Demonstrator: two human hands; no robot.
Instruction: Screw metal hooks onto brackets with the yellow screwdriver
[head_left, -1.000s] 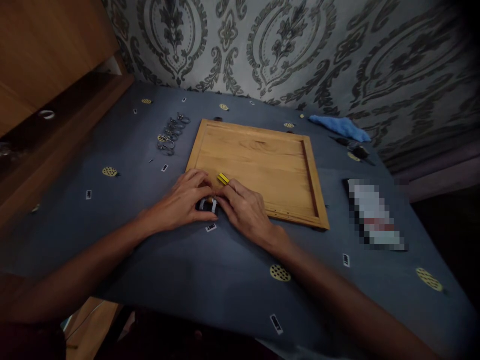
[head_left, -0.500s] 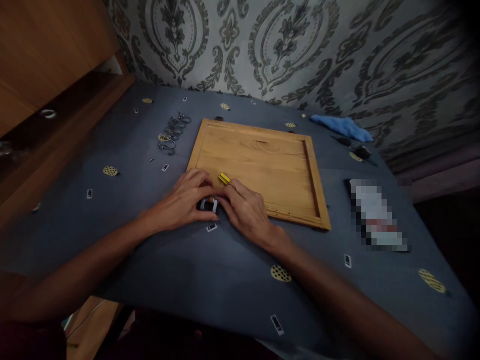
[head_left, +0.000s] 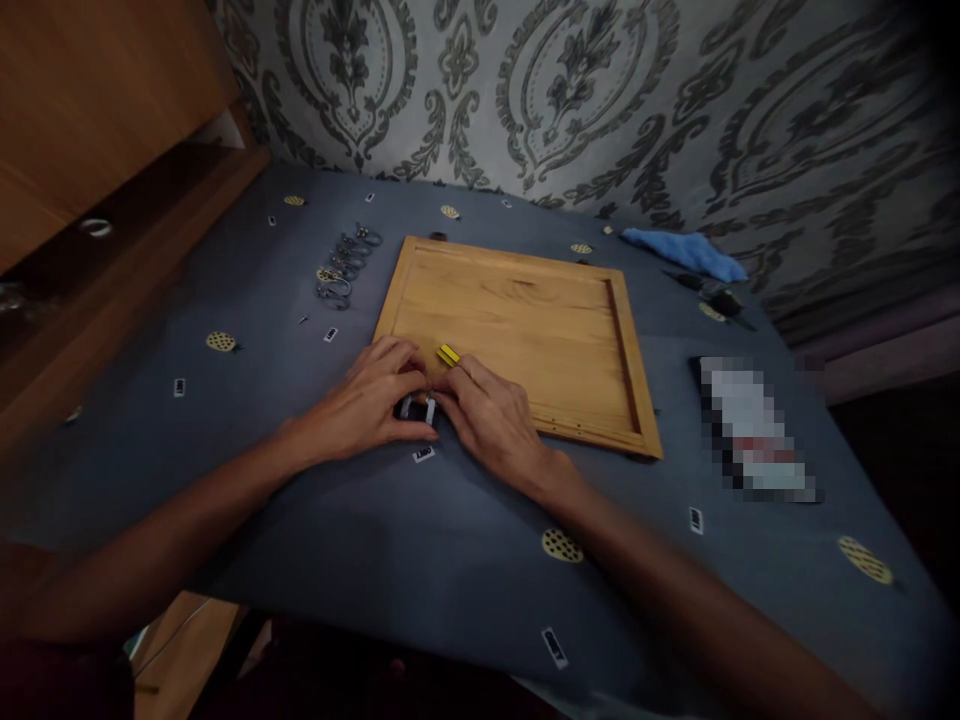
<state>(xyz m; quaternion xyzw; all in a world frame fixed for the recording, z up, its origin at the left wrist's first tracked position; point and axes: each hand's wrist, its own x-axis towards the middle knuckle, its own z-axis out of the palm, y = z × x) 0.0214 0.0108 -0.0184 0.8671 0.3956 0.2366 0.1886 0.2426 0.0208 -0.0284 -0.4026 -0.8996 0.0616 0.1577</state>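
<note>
A framed wooden panel lies flat on the cloth-covered table. At its near left corner my left hand curls thumb and fingers around a small metal handle, which they partly hide. My right hand is closed on a small yellow tool with a dark stripe; its end sticks out above the fingers, and the rest is covered. The right fingertips meet the left ones by the handle. Whether the tool touches the handle or the panel is hidden.
Several metal ring handles lie in a row left of the panel, with a small screw nearby. To the right are a blue cloth, a dark tool and a blurred-out flat object. A wooden cabinet borders the left side.
</note>
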